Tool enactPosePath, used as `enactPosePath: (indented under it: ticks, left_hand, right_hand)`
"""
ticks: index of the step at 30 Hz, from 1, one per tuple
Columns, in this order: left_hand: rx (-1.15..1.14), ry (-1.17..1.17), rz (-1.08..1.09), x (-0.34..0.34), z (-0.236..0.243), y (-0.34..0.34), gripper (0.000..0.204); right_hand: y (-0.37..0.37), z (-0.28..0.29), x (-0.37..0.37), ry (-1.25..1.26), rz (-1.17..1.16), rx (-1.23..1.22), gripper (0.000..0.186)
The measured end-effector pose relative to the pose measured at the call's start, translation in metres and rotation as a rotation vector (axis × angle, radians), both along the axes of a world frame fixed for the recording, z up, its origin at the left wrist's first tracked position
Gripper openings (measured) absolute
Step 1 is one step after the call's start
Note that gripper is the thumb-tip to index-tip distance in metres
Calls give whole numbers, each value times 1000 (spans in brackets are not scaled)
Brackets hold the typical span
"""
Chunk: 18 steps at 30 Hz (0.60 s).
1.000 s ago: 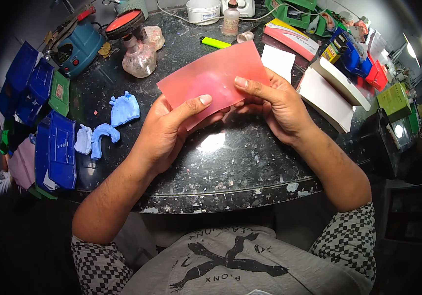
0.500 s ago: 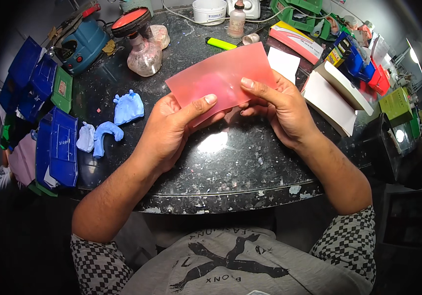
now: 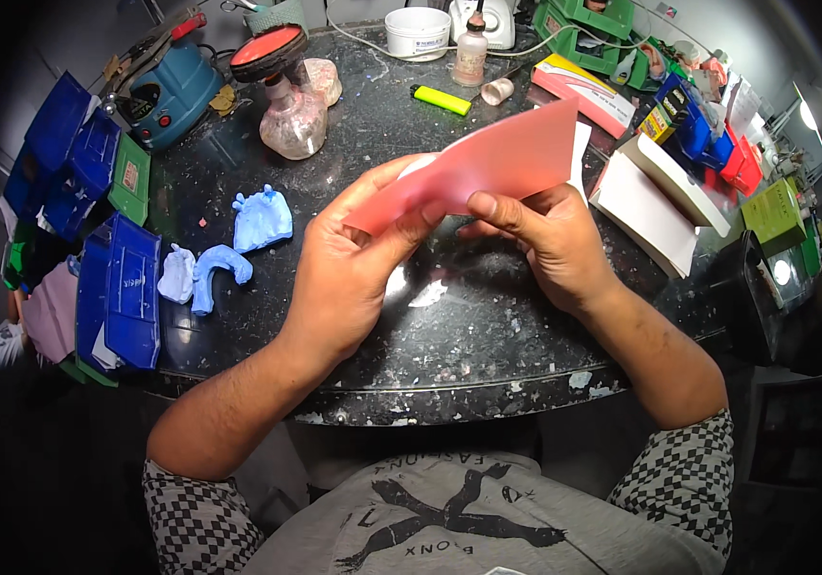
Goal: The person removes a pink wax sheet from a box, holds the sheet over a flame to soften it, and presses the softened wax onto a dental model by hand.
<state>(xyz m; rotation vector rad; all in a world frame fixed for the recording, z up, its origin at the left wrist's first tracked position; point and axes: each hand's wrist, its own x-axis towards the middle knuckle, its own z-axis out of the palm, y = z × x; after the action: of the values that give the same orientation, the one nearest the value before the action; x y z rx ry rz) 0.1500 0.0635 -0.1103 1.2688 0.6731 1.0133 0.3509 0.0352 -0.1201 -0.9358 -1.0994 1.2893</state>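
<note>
A thin pink wax sheet (image 3: 502, 158) is held up over the bench between my two hands, tilted and slightly curved. My left hand (image 3: 358, 240) grips its left end, the thumb on the near face and the fingers behind. My right hand (image 3: 555, 235) pinches the lower edge towards the right, its thumb close to the left thumb; the fingers behind are partly hidden. Left of my left hand lie a blue dental cast (image 3: 262, 218), a blue arch-shaped piece (image 3: 215, 273) and a paler blue piece (image 3: 176, 273).
Behind the sheet are a green lighter (image 3: 441, 101), a dropper bottle (image 3: 469, 56) and a small cup (image 3: 497, 91). A glass burner-like flask (image 3: 293, 125) stands back left. Blue boxes (image 3: 119, 292) line the left; an opened white carton (image 3: 646, 206) lies right. The bench's front edge (image 3: 468, 402) curves nearby.
The wax sheet has tipped up and shifted right, now seen more edge-on and curved. My left hand has turned and moved slightly right; both thumbs are closer together.
</note>
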Motion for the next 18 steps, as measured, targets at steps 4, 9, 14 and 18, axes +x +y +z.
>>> enactPosePath:
  ticks: [4, 9, 14, 18]
  left_hand:
    - [-78, 11, -22, -1, 3, 0, 38]
    - [-149, 9, -90, -4, 4, 3, 36]
    - [-171, 90, -116, -5, 9, 0, 37]
    - [-190, 61, -175, -6, 7, 3, 36]
  right_hand:
    - [-3, 5, 1, -20, 17, -96, 29]
    - [-4, 7, 0, -55, -3, -63, 31]
    - [-4, 5, 5, -118, 30, -96, 35]
    - [-4, 8, 2, -107, 17, -55, 38]
